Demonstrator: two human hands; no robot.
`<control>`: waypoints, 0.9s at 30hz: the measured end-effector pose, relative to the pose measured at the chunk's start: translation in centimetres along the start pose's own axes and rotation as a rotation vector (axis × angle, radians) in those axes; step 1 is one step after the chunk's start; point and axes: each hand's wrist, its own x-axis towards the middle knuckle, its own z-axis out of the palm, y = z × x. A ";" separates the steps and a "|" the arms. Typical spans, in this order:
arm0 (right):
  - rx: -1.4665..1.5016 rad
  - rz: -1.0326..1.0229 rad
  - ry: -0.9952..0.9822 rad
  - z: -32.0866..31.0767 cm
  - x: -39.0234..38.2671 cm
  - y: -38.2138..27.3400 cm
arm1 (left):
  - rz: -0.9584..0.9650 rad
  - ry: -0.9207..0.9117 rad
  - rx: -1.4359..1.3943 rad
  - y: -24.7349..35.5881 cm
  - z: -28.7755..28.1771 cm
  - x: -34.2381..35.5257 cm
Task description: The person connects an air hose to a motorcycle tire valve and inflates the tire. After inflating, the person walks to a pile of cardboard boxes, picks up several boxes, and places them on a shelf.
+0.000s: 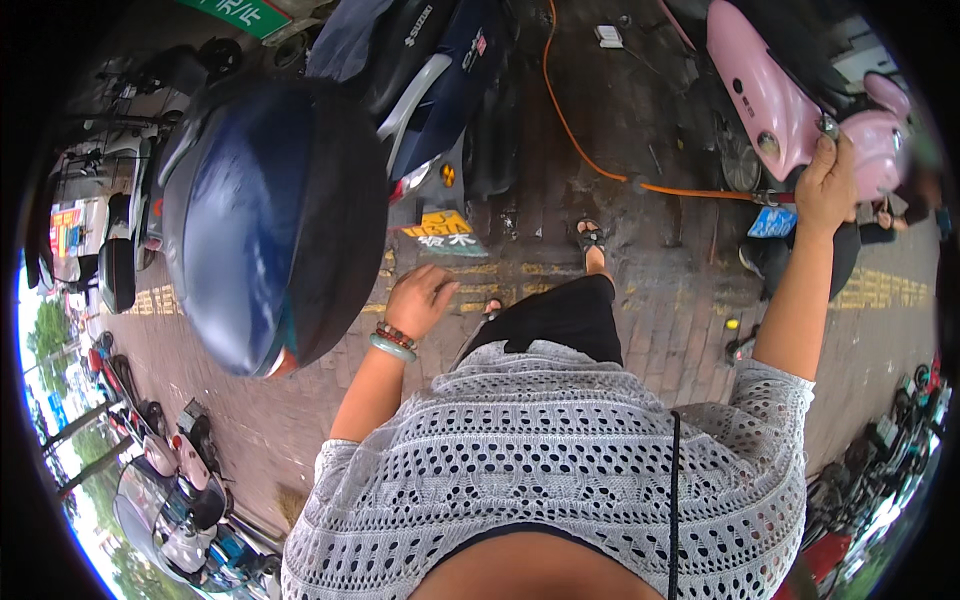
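My right hand (833,175) is raised at the right, its fingers closed around a small shiny metal piece (828,126) at the pink scooter (760,110); exactly what part it is, I cannot make out. My left hand (420,295) hangs at the middle left with loosely bent, parted fingers and nothing in it, bracelets on its wrist. It is to the right of a large dark blue rear box (240,230) on a navy scooter (430,110). An orange hose (560,120) runs along the paving from the top to a metal fitting below the pink scooter.
Another person (885,215) is partly visible behind my right arm. Parked scooters and motorbikes (180,450) line the left and right edges. My sandaled feet stand on wet brick paving (650,300) with worn yellow markings. A small white object (608,37) lies at the top.
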 end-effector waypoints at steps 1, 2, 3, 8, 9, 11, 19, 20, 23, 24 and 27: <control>-0.004 0.087 -0.003 1.0 1.2 -0.2 | -0.020 0.005 0.003 0.1 0.8 1.5; 0.050 0.073 -0.046 3.6 1.5 0.0 | -0.063 0.015 0.023 0.1 1.6 2.5; 0.104 0.058 -0.090 6.5 1.5 0.1 | -0.108 0.025 0.042 0.2 2.3 3.5; 0.452 -0.047 -0.598 19.6 -3.1 0.2 | -0.180 0.018 0.037 0.9 9.4 10.6; 0.500 -0.037 -0.700 22.2 -5.1 0.9 | -0.178 0.026 0.021 1.7 10.1 12.0; 0.518 -0.078 -0.770 26.0 -8.9 3.0 | -0.168 0.051 -0.031 3.3 11.0 14.5; 0.258 -0.284 -0.929 33.1 -11.6 8.9 | -0.394 0.206 -0.254 1.4 12.0 13.9; 0.250 -0.301 -0.930 33.6 -10.7 8.9 | -0.398 0.209 -0.219 0.6 12.3 13.3; 0.251 -0.410 -0.828 36.3 -7.9 8.8 | -0.489 0.237 -0.218 -1.7 13.2 12.6; 0.224 -0.460 -0.817 37.4 -7.0 8.6 | -0.475 0.277 -0.219 -2.4 13.7 12.6; 0.233 -0.594 -0.773 41.5 -5.3 5.9 | -0.532 0.309 -0.245 -4.5 15.6 12.9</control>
